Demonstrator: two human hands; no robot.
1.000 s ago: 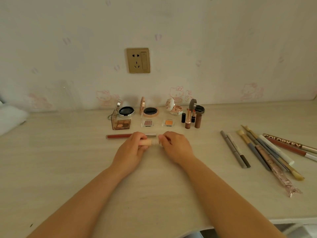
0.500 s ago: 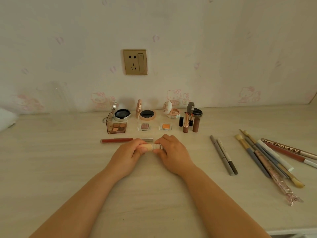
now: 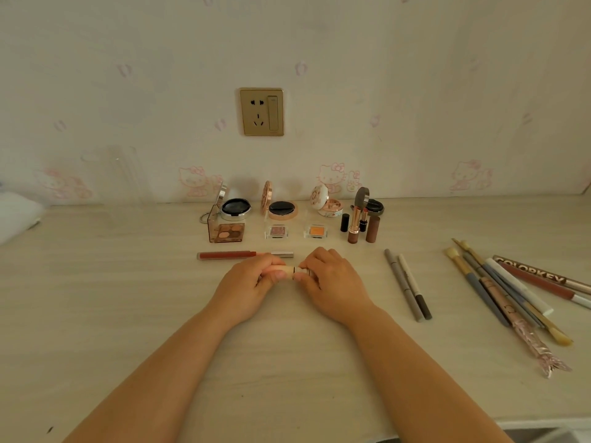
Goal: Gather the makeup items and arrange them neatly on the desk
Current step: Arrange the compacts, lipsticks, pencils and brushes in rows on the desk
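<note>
Both hands hold a small beige concealer tube [image 3: 290,270] lying crosswise just above the desk. My left hand [image 3: 249,284] grips its beige body; my right hand [image 3: 332,281] pinches its cap end. Most of the tube is hidden by my fingers. Just behind it lies a red lip gloss tube [image 3: 238,254] with a silver cap. Along the wall stand several open compacts [image 3: 235,208], an eyeshadow palette [image 3: 226,232], two small single shadows [image 3: 276,232] and a group of lipsticks [image 3: 359,223].
Two grey pencils [image 3: 407,284] lie to the right of my hands. A loose heap of brushes and pens [image 3: 511,292] sits near the desk's right edge. A clear acrylic holder [image 3: 116,174] stands at the back left, by a white cloth [image 3: 16,215].
My hands have drawn closer together on the tube, so less of it shows between them. The camera view has shifted slightly; the other items have not moved.
</note>
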